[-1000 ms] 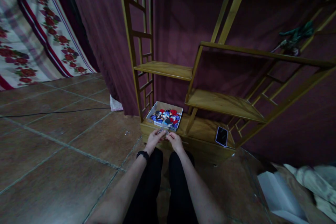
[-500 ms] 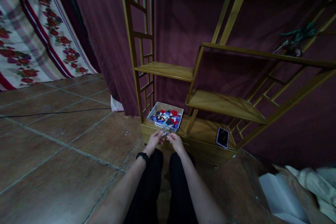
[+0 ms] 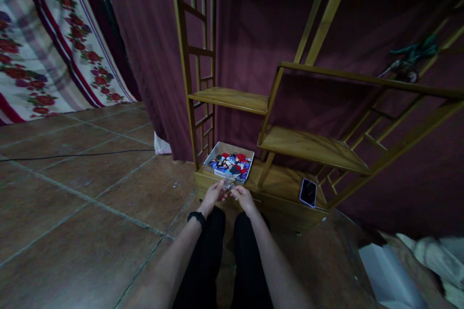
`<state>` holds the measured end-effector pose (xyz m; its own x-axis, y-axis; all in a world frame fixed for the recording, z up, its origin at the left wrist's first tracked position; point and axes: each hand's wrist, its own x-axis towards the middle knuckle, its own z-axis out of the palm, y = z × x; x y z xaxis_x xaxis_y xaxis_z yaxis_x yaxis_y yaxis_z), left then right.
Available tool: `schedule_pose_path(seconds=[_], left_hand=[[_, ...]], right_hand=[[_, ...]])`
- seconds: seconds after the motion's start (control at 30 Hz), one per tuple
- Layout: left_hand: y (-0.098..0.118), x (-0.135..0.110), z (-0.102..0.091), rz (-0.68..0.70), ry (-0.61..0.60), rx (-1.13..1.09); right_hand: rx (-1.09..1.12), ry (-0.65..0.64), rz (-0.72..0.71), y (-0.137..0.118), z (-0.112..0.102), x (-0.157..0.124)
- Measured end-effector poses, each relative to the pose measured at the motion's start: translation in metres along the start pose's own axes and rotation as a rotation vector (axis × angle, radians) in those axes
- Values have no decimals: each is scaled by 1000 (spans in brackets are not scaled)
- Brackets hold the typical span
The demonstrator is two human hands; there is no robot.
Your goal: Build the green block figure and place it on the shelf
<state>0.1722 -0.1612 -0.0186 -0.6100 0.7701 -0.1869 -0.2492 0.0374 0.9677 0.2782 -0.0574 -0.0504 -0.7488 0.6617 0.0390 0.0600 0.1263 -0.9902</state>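
Observation:
My left hand (image 3: 213, 194) and my right hand (image 3: 243, 196) meet in front of my knees, fingers pinched together on a small clear, shiny thing (image 3: 228, 186) that I cannot name. Just beyond them, an open cardboard box (image 3: 219, 149) filled with small red, blue and black pieces stands on the bottom board of a wooden shelf unit (image 3: 279, 178). A black band is on my left wrist (image 3: 196, 216).
A phone (image 3: 308, 192) lies on the same bottom board to the right. Two bare shelves (image 3: 311, 147) rise above, against a dark red curtain (image 3: 152, 48). A cable (image 3: 72, 155) crosses the tiled floor at left. White paper (image 3: 384, 270) and cloth lie at lower right.
The view has shifted slightly. Both hands stay together on the small thing, almost unmoved.

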Motion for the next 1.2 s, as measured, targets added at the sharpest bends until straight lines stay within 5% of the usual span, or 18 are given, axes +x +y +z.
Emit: schedule_pose_path(seconds=[0.83, 1.2], left_hand=[[-4, -2, 3, 88, -46, 46], [-7, -2, 5, 127, -95, 75]], right_hand=[[170, 89, 64, -4, 1, -1], [-32, 163, 64, -11, 9, -5]])
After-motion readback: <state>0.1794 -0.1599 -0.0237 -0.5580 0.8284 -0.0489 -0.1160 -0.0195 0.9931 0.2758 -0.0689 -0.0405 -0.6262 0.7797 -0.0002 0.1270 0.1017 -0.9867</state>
